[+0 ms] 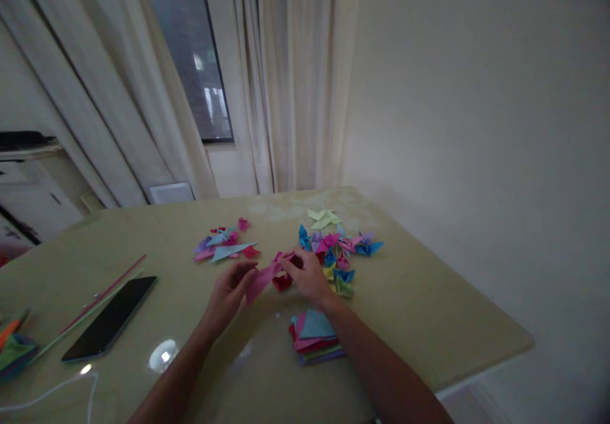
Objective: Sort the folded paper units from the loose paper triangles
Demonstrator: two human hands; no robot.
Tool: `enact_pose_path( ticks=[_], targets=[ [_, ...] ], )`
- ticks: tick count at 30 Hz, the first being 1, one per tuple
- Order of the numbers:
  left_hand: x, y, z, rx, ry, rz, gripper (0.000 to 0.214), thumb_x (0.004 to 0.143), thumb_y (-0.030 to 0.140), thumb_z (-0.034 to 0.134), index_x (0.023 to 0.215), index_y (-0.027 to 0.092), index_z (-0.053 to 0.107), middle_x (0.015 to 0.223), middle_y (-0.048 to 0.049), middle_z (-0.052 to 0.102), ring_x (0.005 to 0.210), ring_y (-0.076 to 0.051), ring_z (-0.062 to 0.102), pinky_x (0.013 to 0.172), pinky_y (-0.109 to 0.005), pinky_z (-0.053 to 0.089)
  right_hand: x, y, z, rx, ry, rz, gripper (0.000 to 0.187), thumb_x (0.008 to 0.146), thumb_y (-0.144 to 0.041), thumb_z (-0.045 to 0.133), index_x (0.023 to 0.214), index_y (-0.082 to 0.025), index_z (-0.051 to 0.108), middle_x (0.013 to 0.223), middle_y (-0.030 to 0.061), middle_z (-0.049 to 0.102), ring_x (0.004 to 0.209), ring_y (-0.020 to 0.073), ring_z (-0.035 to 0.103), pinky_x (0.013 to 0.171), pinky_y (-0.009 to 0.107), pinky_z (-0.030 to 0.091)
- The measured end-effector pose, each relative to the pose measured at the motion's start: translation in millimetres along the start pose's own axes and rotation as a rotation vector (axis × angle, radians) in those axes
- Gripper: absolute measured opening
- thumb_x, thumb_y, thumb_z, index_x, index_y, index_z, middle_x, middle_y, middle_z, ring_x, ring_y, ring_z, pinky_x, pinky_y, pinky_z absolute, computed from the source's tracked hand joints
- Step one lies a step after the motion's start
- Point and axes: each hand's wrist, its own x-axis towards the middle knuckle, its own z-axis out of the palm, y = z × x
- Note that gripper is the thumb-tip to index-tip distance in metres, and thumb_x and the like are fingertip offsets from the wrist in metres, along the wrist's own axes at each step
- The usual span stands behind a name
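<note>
A pink sheet of origami paper (260, 283) is stretched between my two hands above the table. My left hand (229, 289) pinches its left side between thumb and fingers. At its upper right end, my right hand (305, 273) has its fingers closed on the paper. Below the paper, partly covered by my right hand, lies a red folded piece (282, 282). Just beyond that hand is a group of colourful folded paper pieces (328, 243). Near my right forearm sits a stack of coloured paper (317, 325), its right side partly hidden by the arm.
Another pile of folded paper (223, 246) lies at the back left, and a pale green pinwheel shape (324, 218) at the back. Left on the table (410, 322) are a black phone (112, 316), thin pink and green sticks (114, 284) and a white cable (52, 387).
</note>
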Motion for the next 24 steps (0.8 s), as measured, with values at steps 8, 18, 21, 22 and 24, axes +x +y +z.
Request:
enact_pose_path(
  ticks=[8,18,21,22,24],
  targets=[
    [6,-44,-33.5,0.973,0.011,-0.167,0.054,0.103,0.033,0.037,0.152,0.013,0.049,0.154,-0.0193,0.056,0.144,-0.035,0.049,0.121,-0.057,0.032,12,-4,-24,0.271,0.114,0.122,0.031,0.075,-0.047,0.083,0.081,-0.018,0.072,0.065,-0.0014,0.067,0.054,0.0114,0.055,0.052,0.022,0.041],
    [4,-16,-35.4,1.135,-0.046,-0.282,0.042,0.103,0.045,0.042,0.121,0.017,0.068,0.127,-0.0179,0.065,0.123,-0.038,0.057,0.105,-0.056,0.042,10,-8,-23,0.322,0.083,0.125,0.04,0.072,-0.053,0.088,0.078,-0.018,0.071,0.063,-0.0024,0.065,0.051,0.0086,0.05,0.049,0.021,0.039],
    [4,-17,-39.1,1.124,-0.051,-0.253,0.035,0.102,0.044,0.044,0.107,0.018,0.067,0.121,-0.016,0.067,0.116,-0.035,0.061,0.097,-0.048,0.047,10,-6,-23,0.306,0.083,0.132,0.041,0.073,-0.055,0.087,0.077,-0.018,0.07,0.062,-0.0024,0.065,0.05,0.0089,0.05,0.049,0.021,0.04],
    [4,-18,-39.7,1.12,-0.055,-0.244,0.034,0.102,0.043,0.045,0.105,0.018,0.066,0.119,-0.0152,0.068,0.113,-0.034,0.062,0.095,-0.045,0.048,10,-5,-23,0.302,0.084,0.137,0.041,0.073,-0.055,0.087,0.078,-0.018,0.07,0.062,-0.0024,0.065,0.05,0.0091,0.051,0.049,0.022,0.041],
    [4,-20,-40.2,1.117,-0.055,-0.224,0.032,0.102,0.042,0.045,0.105,0.018,0.066,0.118,-0.0144,0.069,0.113,-0.033,0.063,0.094,-0.042,0.048,10,-5,-23,0.301,0.084,0.146,0.042,0.073,-0.056,0.087,0.078,-0.018,0.07,0.063,-0.002,0.066,0.05,0.0093,0.052,0.049,0.022,0.042]
  ],
)
